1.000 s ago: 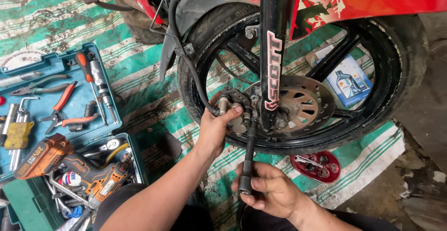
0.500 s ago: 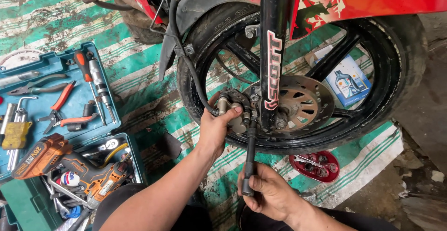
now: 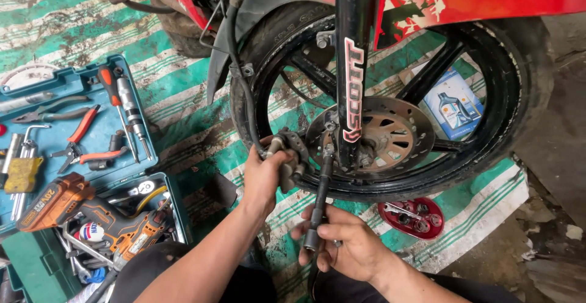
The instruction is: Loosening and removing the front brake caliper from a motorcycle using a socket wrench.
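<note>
A red motorcycle's front wheel [image 3: 506, 132] stands on a striped mat, with a black fork leg [image 3: 354, 65] and a drilled brake disc [image 3: 390, 135] at the hub. My left hand [image 3: 265, 178] grips the grey brake caliper [image 3: 292, 153] at the disc's left edge. My right hand [image 3: 342, 248] holds the lower end of a long black socket wrench [image 3: 320, 196], whose upper end meets the caliper's mount by the fork. A black hose [image 3: 241, 65] runs up from the caliper.
An open blue tool case [image 3: 73, 156] lies at left with pliers, screwdrivers and an orange cordless drill [image 3: 79, 208]. A red tray [image 3: 412, 217] of small parts sits under the wheel. A blue and white box [image 3: 452, 104] lies behind the spokes. Bare concrete lies at right.
My right hand has slid a little on the wrench handle; the wrench stays on the caliper mount. My left hand keeps its hold on the caliper.
</note>
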